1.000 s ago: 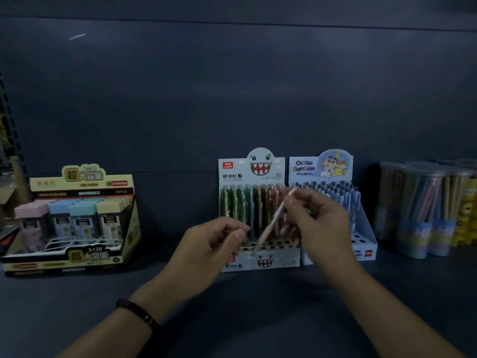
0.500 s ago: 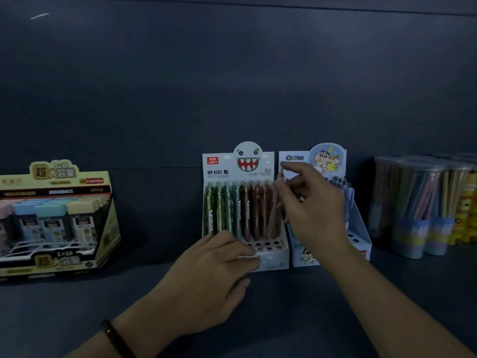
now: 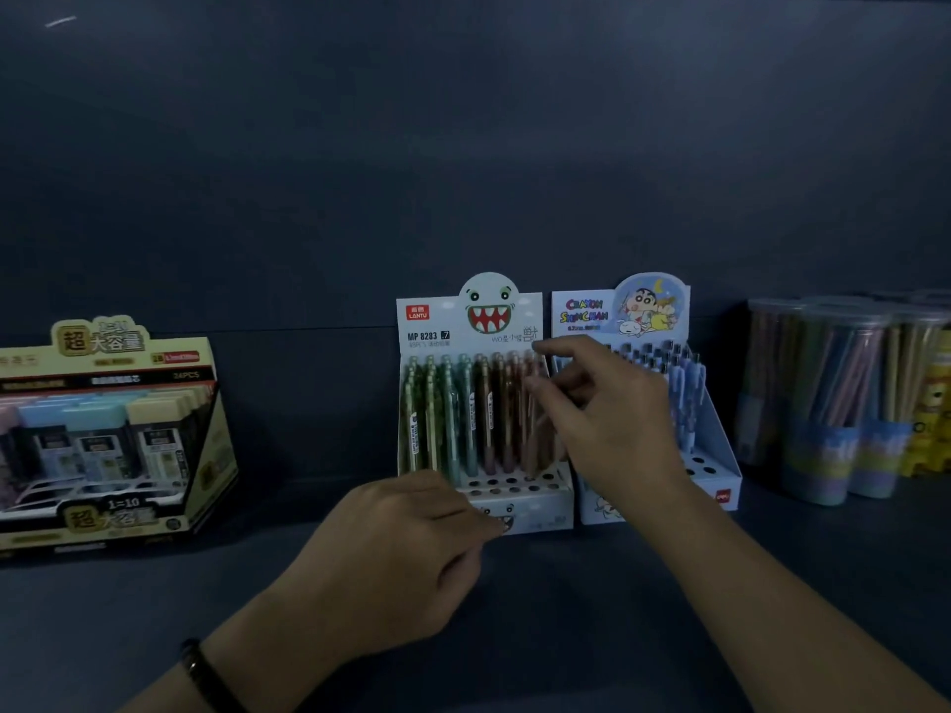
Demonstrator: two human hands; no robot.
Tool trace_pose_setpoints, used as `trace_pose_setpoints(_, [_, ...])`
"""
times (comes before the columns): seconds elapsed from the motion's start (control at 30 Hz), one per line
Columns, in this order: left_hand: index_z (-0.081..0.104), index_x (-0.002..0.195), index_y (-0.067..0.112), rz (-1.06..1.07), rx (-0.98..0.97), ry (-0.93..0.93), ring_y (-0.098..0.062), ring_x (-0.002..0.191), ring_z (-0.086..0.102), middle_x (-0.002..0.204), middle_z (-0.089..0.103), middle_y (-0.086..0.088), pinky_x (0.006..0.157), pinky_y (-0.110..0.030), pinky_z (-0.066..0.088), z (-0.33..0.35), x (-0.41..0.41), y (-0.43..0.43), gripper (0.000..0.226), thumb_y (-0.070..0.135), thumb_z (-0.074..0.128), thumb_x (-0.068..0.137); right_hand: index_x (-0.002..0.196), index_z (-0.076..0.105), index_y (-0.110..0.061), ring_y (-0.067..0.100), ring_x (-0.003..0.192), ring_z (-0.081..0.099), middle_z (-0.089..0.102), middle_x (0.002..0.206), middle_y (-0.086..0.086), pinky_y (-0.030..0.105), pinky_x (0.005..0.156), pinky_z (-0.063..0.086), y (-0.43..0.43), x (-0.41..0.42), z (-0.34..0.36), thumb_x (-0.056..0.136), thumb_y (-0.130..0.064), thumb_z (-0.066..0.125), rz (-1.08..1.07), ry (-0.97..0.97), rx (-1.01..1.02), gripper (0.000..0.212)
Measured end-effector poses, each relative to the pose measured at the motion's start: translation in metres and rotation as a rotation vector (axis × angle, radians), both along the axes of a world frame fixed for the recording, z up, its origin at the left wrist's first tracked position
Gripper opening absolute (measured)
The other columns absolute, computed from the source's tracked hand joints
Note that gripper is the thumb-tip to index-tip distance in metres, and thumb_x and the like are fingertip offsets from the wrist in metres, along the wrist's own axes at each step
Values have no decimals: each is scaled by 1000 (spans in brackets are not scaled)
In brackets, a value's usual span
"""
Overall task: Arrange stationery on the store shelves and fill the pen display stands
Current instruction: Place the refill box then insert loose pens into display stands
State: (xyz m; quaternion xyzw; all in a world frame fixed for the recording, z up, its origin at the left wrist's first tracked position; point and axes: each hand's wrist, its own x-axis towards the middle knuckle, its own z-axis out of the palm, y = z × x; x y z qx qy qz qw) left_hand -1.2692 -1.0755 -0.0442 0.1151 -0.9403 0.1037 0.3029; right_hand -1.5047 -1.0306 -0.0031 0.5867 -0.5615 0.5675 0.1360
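Fingers [image 3: 553,347] of our right hand [image 3: 612,429] spread over the pink pens [image 3: 532,440] mid-frame, can't tell if gripping one; left hand [image 3: 401,553] rests relaxed against the monster stand [image 3: 540,509] front.

You are facing a dark blue-grey back panel [image 3: 463,146] that fills most of your view, plain and matte, with a thin horizontal seam [image 3: 288,329] crossing it low on the left side. Below it, the shelf [image 3: 592,620] has the same dark, matte tone, and the line where it meets the panel lies in shadow. The light around you is dim, leaving the panel a little paler across its middle than toward the corners, and one small bright streak [image 3: 60,21] shows near the top left.
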Motion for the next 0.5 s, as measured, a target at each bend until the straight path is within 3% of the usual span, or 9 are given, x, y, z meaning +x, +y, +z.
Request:
trace_pose_setpoints(0.1, [78, 117, 32, -1, -3, 3, -11, 91, 69, 100, 76, 14, 74, -36, 61, -1, 0, -1, 28, 25, 64, 94, 119, 72, -33, 3, 71, 71, 72, 80, -13, 34, 74, 61, -2, -1, -2, 96, -27, 73, 26, 6, 47, 23])
trace_pose_setpoints(0.23, [78, 115, 33, -8, -6, 6, -12, 92, 69, 95, 76, 15, 74, -35, 61, -1, 0, 0, 27, 27, 64, 93, 117, 73, -32, -2, 74, 66, 64, 73, -20, 24, 75, 56, 0, -1, -2, 95, -25, 76, -3, 66, 108, 24])
trace_pose_setpoints(0.37, [78, 114, 35, -9, -16, 5, -10, 95, 68, 95, 75, 16, 72, -35, 61, -1, 0, -1, 27, 28, 64, 93, 117, 68, -39, 10, 71, 69, 67, 71, -11, 37, 78, 59, -2, -2, -5, 96, -29, 73, 7, 83, 151, 24])
trace_pose_setpoints(0.5, [78, 112, 35, -13, -12, -4, -9, 94, 66, 96, 74, 17, 73, -33, 59, -1, 0, 0, 26, 26, 64, 93, 121, 67, -36, 12, 64, 67, 67, 71, -8, 39, 75, 59, 0, 0, -6, 96, -27, 73, 1, 100, 145, 27])
